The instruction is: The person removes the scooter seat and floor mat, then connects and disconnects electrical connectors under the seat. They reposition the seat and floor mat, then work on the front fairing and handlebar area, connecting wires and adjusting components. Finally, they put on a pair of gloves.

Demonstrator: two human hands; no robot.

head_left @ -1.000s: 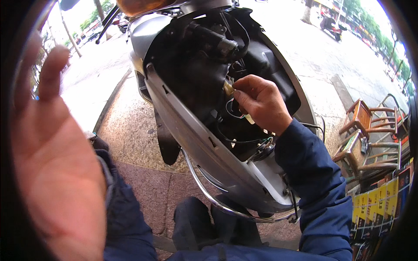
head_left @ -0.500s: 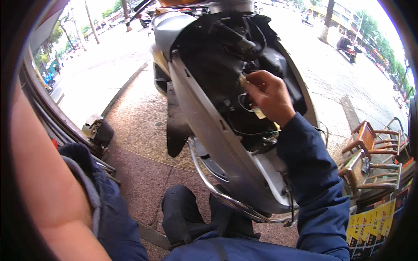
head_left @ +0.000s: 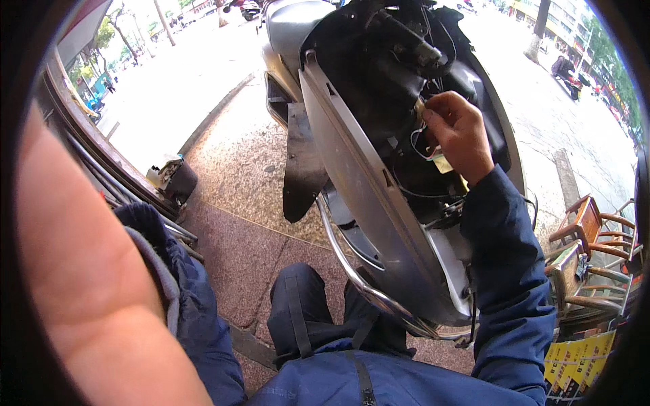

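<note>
A grey scooter [head_left: 352, 162] stands in front of me, its seat area opened to a dark cavity with wires. My right hand [head_left: 462, 132] reaches into it, thumb and fingers pinched on a small pale yellowish piece [head_left: 420, 110], perhaps a wire connector. Below the hand hang a thin looped wire [head_left: 414, 141] and a pale yellow block [head_left: 442, 164]. On the left, my bare left arm [head_left: 101, 271] rises very close to the camera out of a navy sleeve; its fingers do not show.
A chrome rail [head_left: 369, 291] curves round the scooter's near end, by my knees. Wooden chairs [head_left: 579, 227] stand at right above yellow printed boxes [head_left: 579, 358]. A dark container [head_left: 177, 180] sits on the ground at left, beside metal pipes. Beyond lies a street with parked scooters.
The view has shifted, so the scooter and my right hand appear farther right and slightly higher. My right hand keeps its pinch on the pale piece. My left arm fills more of the picture.
</note>
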